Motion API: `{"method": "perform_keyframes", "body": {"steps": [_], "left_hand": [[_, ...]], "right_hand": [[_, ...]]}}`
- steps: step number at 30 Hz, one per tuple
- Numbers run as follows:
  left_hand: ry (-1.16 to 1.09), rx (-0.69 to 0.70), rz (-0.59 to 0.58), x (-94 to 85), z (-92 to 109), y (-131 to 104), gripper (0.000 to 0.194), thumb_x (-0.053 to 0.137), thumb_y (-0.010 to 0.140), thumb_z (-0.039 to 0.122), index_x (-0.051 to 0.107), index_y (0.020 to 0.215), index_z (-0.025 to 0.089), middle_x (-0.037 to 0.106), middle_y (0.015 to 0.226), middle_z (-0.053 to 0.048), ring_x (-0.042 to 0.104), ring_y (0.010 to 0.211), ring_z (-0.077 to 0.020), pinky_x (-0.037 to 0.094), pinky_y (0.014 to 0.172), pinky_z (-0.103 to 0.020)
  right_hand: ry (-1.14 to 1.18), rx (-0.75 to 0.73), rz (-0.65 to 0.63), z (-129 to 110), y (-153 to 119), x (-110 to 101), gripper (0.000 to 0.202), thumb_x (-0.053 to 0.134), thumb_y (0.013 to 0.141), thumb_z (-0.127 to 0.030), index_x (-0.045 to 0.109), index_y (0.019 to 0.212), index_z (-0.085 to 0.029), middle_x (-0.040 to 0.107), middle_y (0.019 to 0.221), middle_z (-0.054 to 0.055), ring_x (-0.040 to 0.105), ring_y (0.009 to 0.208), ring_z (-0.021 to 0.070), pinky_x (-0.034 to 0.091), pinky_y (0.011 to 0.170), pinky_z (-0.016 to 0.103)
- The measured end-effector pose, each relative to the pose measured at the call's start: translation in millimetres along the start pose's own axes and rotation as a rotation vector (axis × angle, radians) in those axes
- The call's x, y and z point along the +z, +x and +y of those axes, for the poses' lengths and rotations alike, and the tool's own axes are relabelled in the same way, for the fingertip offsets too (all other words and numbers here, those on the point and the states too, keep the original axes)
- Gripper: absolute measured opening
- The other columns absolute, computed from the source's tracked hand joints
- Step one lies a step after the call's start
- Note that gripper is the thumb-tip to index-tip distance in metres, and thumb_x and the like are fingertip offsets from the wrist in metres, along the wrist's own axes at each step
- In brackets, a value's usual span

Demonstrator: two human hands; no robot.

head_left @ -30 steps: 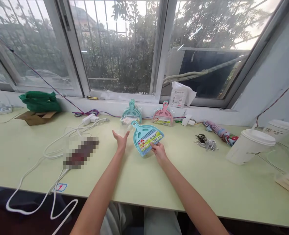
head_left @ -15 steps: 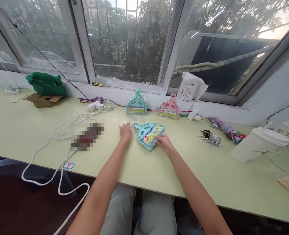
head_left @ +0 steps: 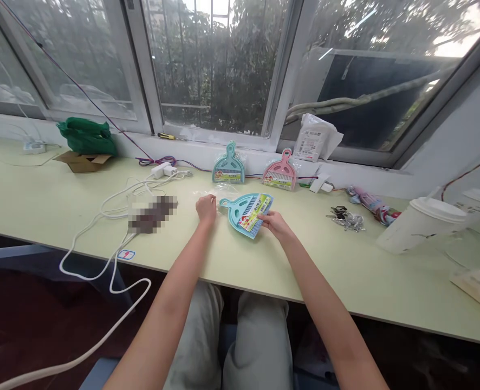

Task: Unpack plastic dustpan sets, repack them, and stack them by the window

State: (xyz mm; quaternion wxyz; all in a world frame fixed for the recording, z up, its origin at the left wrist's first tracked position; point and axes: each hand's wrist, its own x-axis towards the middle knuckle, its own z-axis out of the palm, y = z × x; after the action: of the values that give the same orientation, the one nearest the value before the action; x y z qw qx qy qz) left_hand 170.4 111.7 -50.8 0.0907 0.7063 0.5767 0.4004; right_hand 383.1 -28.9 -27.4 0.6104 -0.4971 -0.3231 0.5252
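Observation:
A light-blue dustpan and brush set (head_left: 246,214) with a yellow-green label is gripped at its lower right edge by my right hand (head_left: 273,223), its handle pointing left. My left hand (head_left: 206,208) is closed just left of that handle, on a thin clear plastic bag (head_left: 224,189) that lies on the table behind it. Against the wall stand a teal dustpan set (head_left: 228,167) and a pink dustpan set (head_left: 280,170), both in clear wrapping.
White cables (head_left: 102,216) and a blurred-out object (head_left: 153,215) lie at left, near a small cardboard box (head_left: 83,161) with a green bag (head_left: 88,135). Keys (head_left: 344,218), a folded umbrella (head_left: 372,205) and white cups (head_left: 421,225) are at right.
My left hand's fingers have closed, and the plastic bag shows more plainly behind it. My right hand has tilted the blue set up slightly. The camera view has shifted a little.

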Motion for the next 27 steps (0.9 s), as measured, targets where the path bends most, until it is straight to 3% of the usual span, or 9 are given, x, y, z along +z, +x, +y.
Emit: {"method": "perform_keyframes", "body": {"steps": [3, 6, 12, 14, 17, 19, 22, 24, 27], "left_hand": [[-0.085, 0.049, 0.132, -1.0, 5, -1, 0.021, 0.049, 0.088, 0.023, 0.069, 0.093, 0.022, 0.066, 0.113, -0.011, 0.050, 0.119, -0.0291, 0.029, 0.107, -0.048], [-0.181, 0.098, 0.173, 1.5, 13, -4, 0.018, 0.050, 0.088, 0.022, 0.068, 0.092, 0.024, 0.061, 0.123, -0.007, 0.043, 0.126, -0.0275, 0.019, 0.113, -0.052], [-0.383, 0.263, 0.084, 3.0, 32, -11, 0.023, 0.048, 0.088, 0.020, 0.068, 0.098, 0.023, 0.057, 0.125, -0.007, 0.045, 0.126, -0.0230, 0.032, 0.110, -0.042], [-0.408, 0.261, 0.145, -1.0, 37, -13, 0.021, 0.050, 0.088, 0.023, 0.069, 0.097, 0.024, 0.050, 0.134, -0.006, 0.040, 0.131, -0.0233, 0.030, 0.112, -0.041], [-0.423, 0.237, 0.219, -9.5, 43, -17, 0.019, 0.058, 0.086, 0.031, 0.069, 0.100, 0.025, 0.025, 0.152, -0.002, 0.020, 0.143, -0.0256, 0.021, 0.117, -0.040], [-0.476, 0.162, 0.253, -14.4, 44, -19, 0.037, 0.064, 0.082, 0.039, 0.062, 0.117, 0.027, 0.008, 0.158, -0.001, 0.008, 0.147, -0.0262, 0.017, 0.119, -0.040], [-0.679, -0.104, 0.328, -17.4, 41, -19, 0.079, 0.062, 0.081, 0.052, 0.024, 0.146, 0.028, -0.006, 0.159, -0.007, 0.004, 0.147, -0.0240, 0.022, 0.117, -0.039], [-0.911, -0.283, 0.206, -15.4, 36, -17, 0.087, 0.053, 0.085, 0.058, 0.005, 0.150, 0.025, 0.001, 0.159, -0.014, 0.018, 0.145, -0.0230, 0.032, 0.112, -0.038], [-1.244, -0.402, -0.166, -8.6, 30, -13, 0.085, 0.049, 0.088, 0.057, 0.006, 0.150, 0.018, 0.031, 0.150, -0.021, 0.050, 0.128, -0.0217, 0.048, 0.100, -0.034]], "right_hand": [[0.083, -0.083, 0.091, 4, -3, 9, 0.013, 0.070, 0.070, -0.004, 0.067, 0.079, -0.012, 0.075, 0.085, 0.008, 0.072, 0.086, 0.0215, 0.059, 0.088, 0.037], [0.159, -0.141, 0.155, 14, -5, 19, 0.012, 0.067, 0.073, -0.005, 0.066, 0.082, -0.013, 0.075, 0.090, 0.007, 0.071, 0.092, 0.0214, 0.058, 0.090, 0.035], [0.166, -0.165, 0.095, 22, -3, 25, 0.016, 0.072, 0.070, -0.009, 0.064, 0.082, -0.015, 0.074, 0.093, 0.008, 0.070, 0.096, 0.0232, 0.058, 0.091, 0.037], [0.163, -0.175, 0.057, 19, -1, 22, 0.017, 0.073, 0.069, -0.009, 0.064, 0.082, -0.015, 0.074, 0.093, 0.007, 0.070, 0.095, 0.0225, 0.057, 0.092, 0.038], [0.149, -0.212, 0.050, 15, 0, 16, 0.021, 0.076, 0.067, -0.010, 0.063, 0.083, -0.016, 0.073, 0.093, 0.006, 0.070, 0.094, 0.0216, 0.056, 0.093, 0.039], [0.139, -0.232, 0.069, 14, 0, 13, 0.024, 0.078, 0.065, -0.011, 0.063, 0.083, -0.016, 0.073, 0.093, 0.006, 0.069, 0.094, 0.0215, 0.056, 0.093, 0.041], [0.140, -0.253, 0.070, 16, -4, 13, 0.026, 0.080, 0.064, -0.014, 0.062, 0.082, -0.016, 0.073, 0.093, 0.006, 0.069, 0.093, 0.0210, 0.056, 0.093, 0.040], [0.149, -0.267, 0.051, 17, -5, 13, 0.027, 0.081, 0.063, -0.015, 0.061, 0.082, -0.017, 0.073, 0.093, 0.005, 0.069, 0.092, 0.0204, 0.056, 0.092, 0.039], [0.162, -0.276, 0.030, 17, -6, 15, 0.025, 0.079, 0.064, -0.014, 0.062, 0.081, -0.017, 0.073, 0.091, 0.005, 0.069, 0.091, 0.0196, 0.056, 0.091, 0.038]]}}
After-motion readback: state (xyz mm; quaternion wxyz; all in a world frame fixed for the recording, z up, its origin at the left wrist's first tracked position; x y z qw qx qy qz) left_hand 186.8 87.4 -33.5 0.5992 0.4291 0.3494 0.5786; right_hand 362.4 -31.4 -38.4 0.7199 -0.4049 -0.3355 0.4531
